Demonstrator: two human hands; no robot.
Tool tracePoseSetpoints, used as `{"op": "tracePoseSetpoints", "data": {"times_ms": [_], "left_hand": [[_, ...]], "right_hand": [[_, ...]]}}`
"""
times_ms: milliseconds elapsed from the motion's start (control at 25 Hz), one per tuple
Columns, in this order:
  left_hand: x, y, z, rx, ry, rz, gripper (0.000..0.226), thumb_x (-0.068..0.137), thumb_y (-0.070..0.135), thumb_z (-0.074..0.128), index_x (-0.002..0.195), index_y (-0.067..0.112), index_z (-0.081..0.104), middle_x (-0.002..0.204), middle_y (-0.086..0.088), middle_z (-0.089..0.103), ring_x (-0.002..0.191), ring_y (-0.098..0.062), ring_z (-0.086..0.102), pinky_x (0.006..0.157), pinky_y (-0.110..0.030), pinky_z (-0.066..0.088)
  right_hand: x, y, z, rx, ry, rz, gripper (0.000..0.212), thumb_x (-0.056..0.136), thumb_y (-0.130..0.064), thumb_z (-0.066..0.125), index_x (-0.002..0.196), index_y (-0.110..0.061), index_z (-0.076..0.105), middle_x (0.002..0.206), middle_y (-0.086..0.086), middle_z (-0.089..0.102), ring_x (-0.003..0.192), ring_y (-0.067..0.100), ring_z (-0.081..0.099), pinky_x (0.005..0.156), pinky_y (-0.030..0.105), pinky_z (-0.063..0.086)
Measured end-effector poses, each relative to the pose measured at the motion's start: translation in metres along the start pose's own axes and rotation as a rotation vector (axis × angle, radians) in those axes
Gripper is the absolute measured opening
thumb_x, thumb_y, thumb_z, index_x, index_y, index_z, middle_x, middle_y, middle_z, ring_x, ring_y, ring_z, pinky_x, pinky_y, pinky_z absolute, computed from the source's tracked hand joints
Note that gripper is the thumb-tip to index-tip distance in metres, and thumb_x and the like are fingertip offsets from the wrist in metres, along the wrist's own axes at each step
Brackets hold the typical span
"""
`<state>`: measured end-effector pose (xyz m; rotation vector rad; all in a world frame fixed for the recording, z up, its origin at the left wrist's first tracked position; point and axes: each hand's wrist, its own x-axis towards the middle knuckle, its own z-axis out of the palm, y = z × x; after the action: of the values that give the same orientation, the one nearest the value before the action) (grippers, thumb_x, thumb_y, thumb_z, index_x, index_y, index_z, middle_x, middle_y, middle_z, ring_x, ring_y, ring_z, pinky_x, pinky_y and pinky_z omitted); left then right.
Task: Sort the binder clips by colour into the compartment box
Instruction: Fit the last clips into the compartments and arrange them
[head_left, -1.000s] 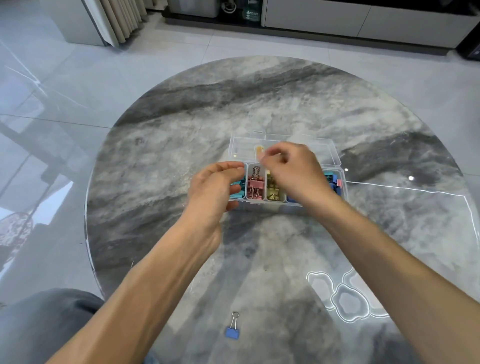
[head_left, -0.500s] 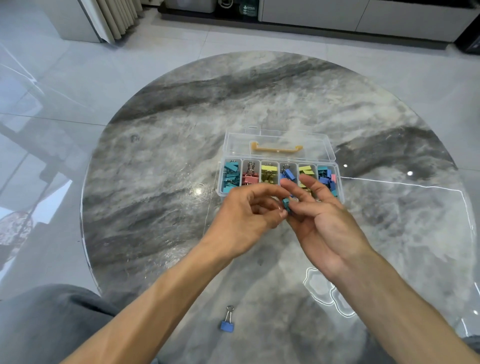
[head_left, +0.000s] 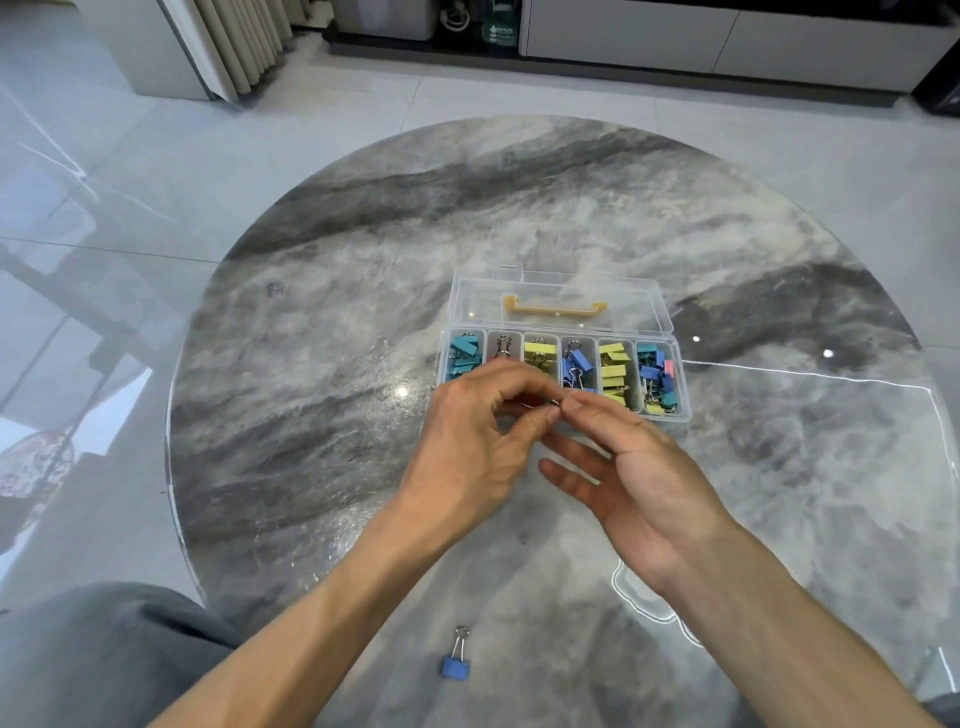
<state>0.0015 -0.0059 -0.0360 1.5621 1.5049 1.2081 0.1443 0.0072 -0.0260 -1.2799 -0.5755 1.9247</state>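
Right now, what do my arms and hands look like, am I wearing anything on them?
Both forearms are bare, with no sleeves in view. The left hand and right hand have no gloves, rings, watch or wristband visible.

No text, number or brand can be read anywhere in the view. At about 12 o'clock, on the floor past the table (head_left: 311, 332), a dark jug (head_left: 497, 32) carries a pale label, but its print is too small and blurred to make out. The clear box (head_left: 563, 299) and the clips (head_left: 574, 361) in it show no lettering.
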Motion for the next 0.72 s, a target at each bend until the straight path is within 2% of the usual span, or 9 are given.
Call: {"op": "tracePoseSetpoints", "data": {"times_ms": [80,160,280,400,480,560,640,720], "left_hand": [[-0.0024,0.0025,0.0010,-0.051,0.014,-0.050,0.015,0.082,0.005,0.078,0.085,0.018,0.072,0.083,0.008,0.072,0.078,-0.007,0.070,0.073,-0.025,0.059],[-0.0029,0.0031,0.0020,-0.090,0.002,-0.111,0.017,0.081,0.005,0.079,0.081,0.019,0.068,0.079,0.006,0.071,0.073,-0.012,0.070,0.070,-0.034,0.060],[-0.0001,0.0031,-0.0003,-0.117,-0.023,-0.123,0.019,0.079,0.004,0.080,0.079,0.015,0.064,0.078,0.003,0.068,0.071,-0.019,0.068,0.069,-0.041,0.058],[0.0023,0.0062,-0.0033,-0.071,-0.018,-0.064,0.020,0.077,0.013,0.078,0.074,0.020,0.060,0.074,0.001,0.067,0.071,-0.021,0.066,0.068,-0.045,0.057],[0.0043,0.0061,-0.0044,-0.078,-0.008,-0.120,0.026,0.076,0.016,0.078,0.071,0.025,0.055,0.073,-0.002,0.067,0.070,-0.024,0.067,0.067,-0.047,0.057],[0.0047,0.0050,-0.0055,-0.083,-0.007,-0.209,0.027,0.077,0.012,0.082,0.073,0.021,0.056,0.073,-0.003,0.069,0.069,-0.026,0.068,0.068,-0.046,0.059],[0.0042,0.0062,-0.0063,-0.154,-0.004,-0.293,0.019,0.078,0.005,0.081,0.085,0.013,0.064,0.073,-0.005,0.072,0.070,-0.025,0.070,0.070,-0.040,0.060],[0.0043,0.0093,-0.0075,-0.293,0.022,-0.391,0.020,0.081,0.002,0.078,0.096,0.013,0.070,0.078,-0.007,0.076,0.075,-0.022,0.073,0.076,-0.034,0.061]], "right_hand": [[-0.0009,-0.0035,0.0007,0.001,0.004,-0.064,0.020,0.091,-0.005,0.061,0.101,-0.017,0.074,0.098,0.005,0.075,0.089,0.020,0.072,0.072,0.032,0.056],[-0.0001,-0.0053,0.0005,-0.006,0.001,-0.098,0.023,0.091,0.000,0.058,0.099,-0.015,0.073,0.093,0.006,0.073,0.082,0.018,0.069,0.071,0.031,0.056],[0.0047,-0.0049,-0.0012,0.010,0.007,-0.075,0.025,0.091,-0.001,0.059,0.114,-0.005,0.067,0.109,0.015,0.071,0.100,0.029,0.070,0.090,0.039,0.057],[0.0050,-0.0030,-0.0019,0.001,-0.064,-0.003,0.029,0.096,-0.010,0.053,0.119,0.004,0.065,0.118,0.023,0.068,0.117,0.038,0.062,0.103,0.049,0.049],[0.0036,-0.0036,-0.0020,-0.014,-0.099,-0.055,0.025,0.097,-0.006,0.051,0.114,-0.001,0.068,0.117,0.020,0.070,0.115,0.034,0.065,0.101,0.047,0.051],[-0.0008,-0.0059,0.0013,-0.064,-0.141,-0.128,0.024,0.095,-0.001,0.052,0.103,-0.009,0.072,0.112,0.013,0.073,0.103,0.025,0.070,0.092,0.041,0.055],[-0.0017,-0.0052,0.0035,-0.113,-0.121,-0.161,0.022,0.091,0.003,0.057,0.102,-0.010,0.072,0.106,0.009,0.075,0.095,0.019,0.071,0.087,0.033,0.058],[-0.0010,-0.0005,0.0038,-0.119,-0.041,-0.174,0.020,0.087,0.003,0.064,0.102,-0.009,0.070,0.097,0.011,0.073,0.088,0.020,0.071,0.084,0.033,0.060]]}}
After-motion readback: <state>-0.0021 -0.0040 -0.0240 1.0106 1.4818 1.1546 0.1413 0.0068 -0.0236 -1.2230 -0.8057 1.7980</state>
